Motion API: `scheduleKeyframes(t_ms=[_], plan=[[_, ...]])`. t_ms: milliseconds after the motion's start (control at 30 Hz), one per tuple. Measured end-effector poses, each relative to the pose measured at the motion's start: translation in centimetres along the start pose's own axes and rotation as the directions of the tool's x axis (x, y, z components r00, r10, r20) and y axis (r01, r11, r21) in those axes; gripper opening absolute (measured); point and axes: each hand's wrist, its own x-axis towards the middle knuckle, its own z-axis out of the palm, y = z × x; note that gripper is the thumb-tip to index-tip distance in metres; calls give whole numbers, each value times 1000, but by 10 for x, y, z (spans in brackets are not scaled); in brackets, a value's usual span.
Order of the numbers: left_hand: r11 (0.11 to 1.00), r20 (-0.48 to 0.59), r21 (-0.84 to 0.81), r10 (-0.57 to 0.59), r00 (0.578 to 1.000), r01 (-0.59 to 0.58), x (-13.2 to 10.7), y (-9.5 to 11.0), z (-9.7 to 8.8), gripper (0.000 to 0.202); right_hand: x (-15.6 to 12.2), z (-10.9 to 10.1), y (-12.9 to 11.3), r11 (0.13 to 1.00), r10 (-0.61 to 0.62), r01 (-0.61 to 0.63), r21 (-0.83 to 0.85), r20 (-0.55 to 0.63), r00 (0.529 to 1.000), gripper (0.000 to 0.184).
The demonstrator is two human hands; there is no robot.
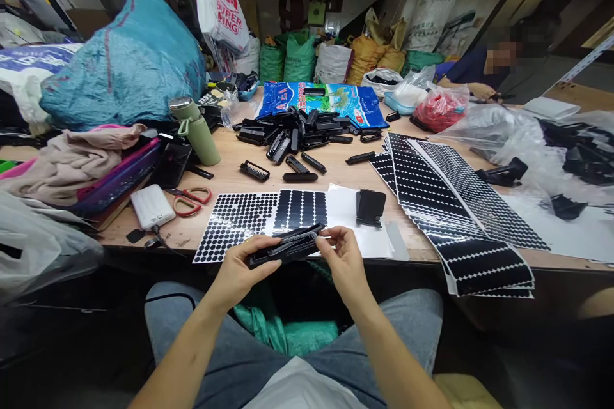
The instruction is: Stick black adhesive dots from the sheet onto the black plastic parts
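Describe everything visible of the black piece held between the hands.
The black piece is long and narrow and looks like plastic, with slim lengthwise parts and a dark gap between them. It is held slightly tilted, its right end higher in the picture, near the front edge of the table. The left hand grips its left end; the right hand's thumb and fingers hold its right end. Finer detail is unclear.

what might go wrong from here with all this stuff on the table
The black plastic part could slip from the left hand and right hand and fall, since it appears right by the front edge of the table.

The black-patterned sheets overhang that edge, so a passing arm might drag them off.

The heaped black parts look loosely stacked and might slide if bumped.
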Motion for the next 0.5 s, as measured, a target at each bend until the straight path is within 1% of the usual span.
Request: scheduleKeyframes(t_ms=[33, 67, 100, 133, 167, 200, 233, 267, 300, 333, 367, 400, 467, 500], plan=[[995, 1, 64, 72, 997, -72, -1, 1, -1, 33, 2, -2, -1, 999, 28, -28, 17, -36, 999, 29], [984, 7, 115, 137, 991, -137, -2, 2, -1, 34, 5, -4, -2, 996, 84, -82, 40, -49, 995, 31], [969, 21, 152, 192, 981, -193, -4, 3, -1, 34, 8, -6, -3, 984, 163, -161, 73, -23, 986, 33], [953, 47, 181, 237, 970, -241, -5, 4, -1, 34, 10, -6, -5, 961, 252, -255, 108, 46, 967, 36], [937, 87, 203, 271, 959, -284, -7, 5, -1, 33, 13, -6, -6, 927, 333, -352, 131, 144, 932, 39], [921, 136, 223, 297, 945, -321, -9, 6, 0, 31, 14, -4, -7, 894, 390, -428, 136, 237, 890, 41], [905, 181, 239, 315, 932, -352, -10, 7, 0, 30, 15, -1, -8, 874, 416, -468, 130, 299, 859, 43], [891, 217, 253, 327, 920, -377, -12, 7, 1, 29, 15, 3, -8, 874, 412, -469, 127, 320, 853, 44], [879, 233, 264, 341, 911, -396, -13, 7, 1, 28, 14, 8, -8, 887, 385, -442, 135, 312, 869, 44], [870, 226, 275, 354, 907, -408, -14, 7, 2, 29, 13, 12, -7, 903, 345, -401, 155, 293, 892, 44], [866, 191, 286, 368, 910, -410, -15, 6, 3, 32, 11, 17, -7, 915, 301, -358, 188, 273, 914, 44], [871, 128, 295, 372, 919, -393, -14, 5, 5, 35, 9, 21, -6, 918, 263, -323, 230, 256, 930, 42], [902, -67, 306, 340, 938, -306, -13, 3, 11, 35, 4, 29, -4, 915, 205, -261, 309, 201, 958, 39], [918, -178, 313, 308, 935, -243, -12, 2, 14, 31, 2, 31, -2, 918, 178, -220, 329, 153, 972, 37]])
